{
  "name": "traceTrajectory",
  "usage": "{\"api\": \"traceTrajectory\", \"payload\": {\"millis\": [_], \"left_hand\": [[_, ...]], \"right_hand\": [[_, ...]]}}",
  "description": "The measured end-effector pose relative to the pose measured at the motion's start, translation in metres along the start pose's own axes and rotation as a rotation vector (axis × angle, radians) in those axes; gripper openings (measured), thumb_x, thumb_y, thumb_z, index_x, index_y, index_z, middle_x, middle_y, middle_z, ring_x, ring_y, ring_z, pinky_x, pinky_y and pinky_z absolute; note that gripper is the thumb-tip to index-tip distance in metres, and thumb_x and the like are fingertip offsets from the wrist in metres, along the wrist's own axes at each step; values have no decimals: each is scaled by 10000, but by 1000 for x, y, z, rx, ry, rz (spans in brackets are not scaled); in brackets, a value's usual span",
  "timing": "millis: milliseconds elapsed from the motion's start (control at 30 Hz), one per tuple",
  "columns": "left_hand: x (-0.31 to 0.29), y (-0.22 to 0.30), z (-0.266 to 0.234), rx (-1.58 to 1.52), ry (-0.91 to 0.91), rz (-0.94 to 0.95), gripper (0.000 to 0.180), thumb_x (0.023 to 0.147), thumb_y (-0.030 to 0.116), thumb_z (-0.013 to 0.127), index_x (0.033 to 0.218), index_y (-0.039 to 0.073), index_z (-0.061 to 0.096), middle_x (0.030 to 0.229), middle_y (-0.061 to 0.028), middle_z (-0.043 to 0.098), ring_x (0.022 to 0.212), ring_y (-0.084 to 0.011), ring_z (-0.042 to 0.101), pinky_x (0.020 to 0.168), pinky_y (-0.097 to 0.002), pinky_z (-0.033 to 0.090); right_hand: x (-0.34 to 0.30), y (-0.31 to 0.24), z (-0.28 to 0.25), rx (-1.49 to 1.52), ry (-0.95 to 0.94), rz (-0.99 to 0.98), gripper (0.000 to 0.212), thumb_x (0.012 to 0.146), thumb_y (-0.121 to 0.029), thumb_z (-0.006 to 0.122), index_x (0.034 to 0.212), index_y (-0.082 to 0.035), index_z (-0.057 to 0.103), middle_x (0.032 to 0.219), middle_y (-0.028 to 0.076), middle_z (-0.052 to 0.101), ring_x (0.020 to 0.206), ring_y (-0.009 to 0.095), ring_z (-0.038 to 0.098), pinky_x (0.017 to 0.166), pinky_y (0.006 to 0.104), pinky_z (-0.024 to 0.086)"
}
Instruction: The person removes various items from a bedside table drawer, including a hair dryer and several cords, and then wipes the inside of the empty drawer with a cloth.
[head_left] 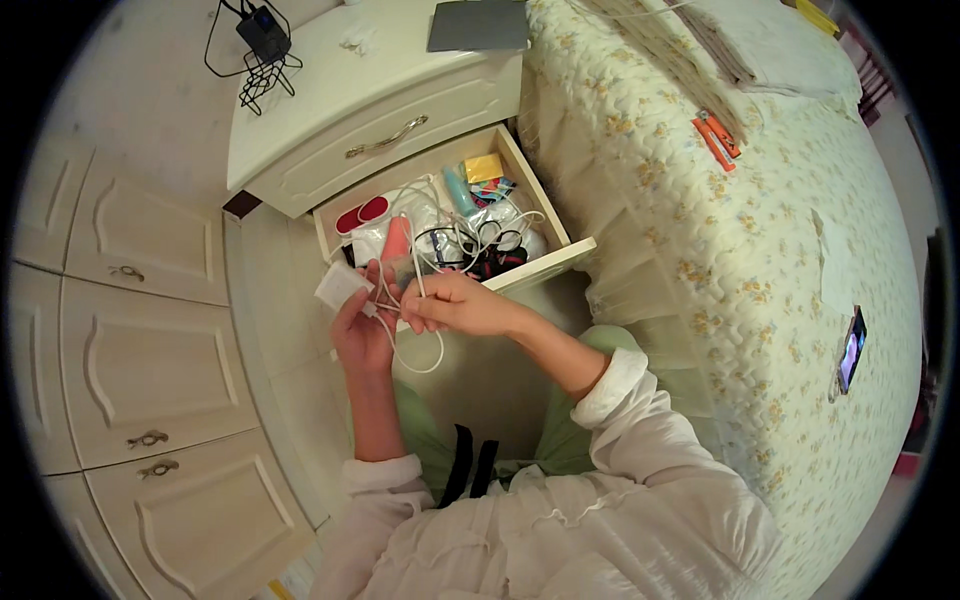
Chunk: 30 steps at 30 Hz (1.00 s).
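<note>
My left hand (362,330) is closed around a white charger block (342,287), held over the near edge of an open drawer (545,262). A white cable (424,371) hangs from it in a loop and runs up toward the drawer. Beside it, my right hand (455,304) pinches part of this cable between thumb and fingers. Inside the drawer lie tangled white cords, a pink-orange object (396,240), a red-and-white oval item (362,214), a teal bottle-like object (459,191) and a yellow packet (483,168). Where the cable ends in the drawer is hidden among the cords.
The drawer belongs to a white nightstand (330,90) with a grey flat object (478,25) on top. At right stands a bed with a floral cover (700,260), bearing a phone (851,350) and an orange packet (716,140). Cream cabinets (150,360) line the left.
</note>
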<state>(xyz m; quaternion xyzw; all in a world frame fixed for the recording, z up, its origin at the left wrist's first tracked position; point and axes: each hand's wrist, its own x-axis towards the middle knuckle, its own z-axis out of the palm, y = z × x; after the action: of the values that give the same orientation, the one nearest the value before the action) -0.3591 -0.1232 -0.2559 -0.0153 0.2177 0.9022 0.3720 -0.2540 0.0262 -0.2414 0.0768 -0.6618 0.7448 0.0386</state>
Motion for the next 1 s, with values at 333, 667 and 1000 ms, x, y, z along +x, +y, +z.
{"api": "traceTrajectory", "payload": {"millis": [333,667,1000], "left_hand": [[-31,43,-16,113,-143,-247,617,720,-38,580,1298,-15,367,1007,-112,491,784,-167,482,674,-258,445],[-25,39,-1,296,-112,-98,654,677,-28,608,1282,-29,358,990,-105,478,923,-205,480,817,-314,437],[8,-33,43,603,-243,-37,460,753,-47,594,1193,1,468,995,-84,582,864,-174,591,732,-290,492]], "right_hand": [[-8,3,-65,753,574,42,142,922,-222,498,899,-86,533,607,-2,471,429,61,334,373,199,260],[-7,-18,-61,428,439,-2,199,942,-249,480,913,-60,535,641,8,523,448,62,405,400,196,311],[-1,-8,-20,262,391,-44,65,882,-49,563,937,-15,554,758,37,584,603,94,578,526,221,472]]}}
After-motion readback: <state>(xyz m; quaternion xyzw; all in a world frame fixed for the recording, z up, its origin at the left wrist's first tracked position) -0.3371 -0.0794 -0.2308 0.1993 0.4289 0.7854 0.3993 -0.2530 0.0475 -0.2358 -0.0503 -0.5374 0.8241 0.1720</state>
